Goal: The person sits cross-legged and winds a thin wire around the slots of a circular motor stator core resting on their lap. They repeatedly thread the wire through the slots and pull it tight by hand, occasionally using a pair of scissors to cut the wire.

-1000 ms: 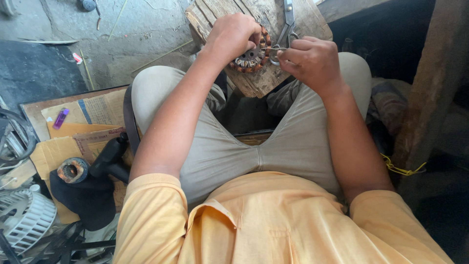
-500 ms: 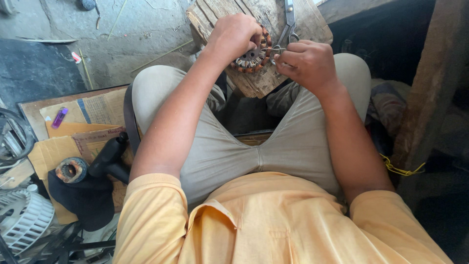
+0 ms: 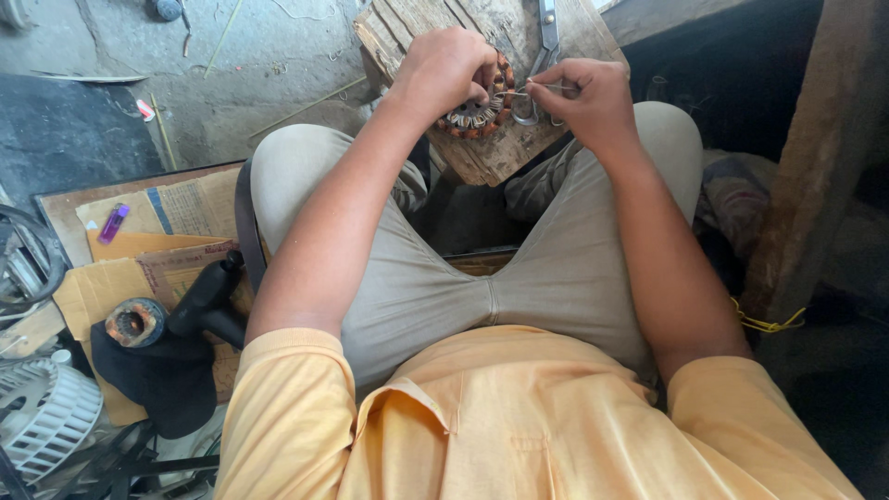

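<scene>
A round motor stator (image 3: 477,109) wound with copper wire rests on a rough wooden block (image 3: 495,153) between my knees. My left hand (image 3: 444,69) is closed over the stator's left side and holds it down. Pinched in my right hand (image 3: 593,97) is a thin wire (image 3: 519,93) that runs left to the stator's top edge. Metal scissors (image 3: 546,42) lie on the block just behind the stator, between my two hands.
On cardboard sheets (image 3: 139,245) at my left lie a second copper-wound stator (image 3: 134,322), a black tool (image 3: 204,301) and a small purple lighter (image 3: 113,222). A white fan housing (image 3: 42,421) sits at the lower left. A wooden post (image 3: 815,157) stands at right.
My hands have barely moved. My right hand has shifted slightly to the right, drawing the wire out from the stator.
</scene>
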